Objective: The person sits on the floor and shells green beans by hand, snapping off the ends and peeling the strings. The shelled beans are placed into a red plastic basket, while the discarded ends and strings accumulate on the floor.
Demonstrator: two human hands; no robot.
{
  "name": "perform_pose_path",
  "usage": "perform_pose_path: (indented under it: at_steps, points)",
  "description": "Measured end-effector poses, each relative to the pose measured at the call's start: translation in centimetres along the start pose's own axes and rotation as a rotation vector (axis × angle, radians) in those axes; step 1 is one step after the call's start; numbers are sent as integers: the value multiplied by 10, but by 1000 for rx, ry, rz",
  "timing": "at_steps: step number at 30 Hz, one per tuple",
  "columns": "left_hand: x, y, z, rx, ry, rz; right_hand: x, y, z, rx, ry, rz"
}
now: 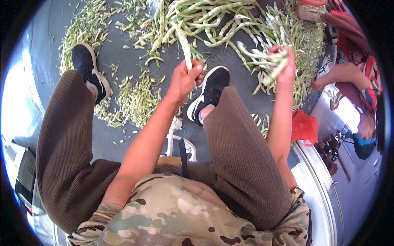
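Note:
Between thumb and fingers, my left hand grips the near end of a long pale green bean pod, which points away toward a heap of whole pods. My right hand is closed around a small bunch of broken green bean pieces, some sticking out to the left. Below and beyond that hand lies a broad pile of bean pieces. Smaller trimmings are heaped on the grey floor between my two black shoes.
More trimmings lie at the upper left. A red plastic bag is beside my right forearm. Another person sits at the right with an arm toward the pile. A white metal stool frame shows between my legs.

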State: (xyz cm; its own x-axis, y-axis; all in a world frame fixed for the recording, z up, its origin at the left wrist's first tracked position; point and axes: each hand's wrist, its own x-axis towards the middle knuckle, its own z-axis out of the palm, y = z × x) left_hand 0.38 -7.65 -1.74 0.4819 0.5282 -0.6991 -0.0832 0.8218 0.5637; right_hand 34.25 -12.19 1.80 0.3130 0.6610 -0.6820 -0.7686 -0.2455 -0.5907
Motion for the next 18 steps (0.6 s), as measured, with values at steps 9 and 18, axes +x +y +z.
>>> perform_pose_path:
  at_steps: [9, 18]
  points:
    - [4, 16, 5, -489, -157, -103, -32, 60, 114, -1055, -260, 307]
    - [-4, 26, 13, -195, -108, -220, -40, 110, 130, -1206, -160, 157]
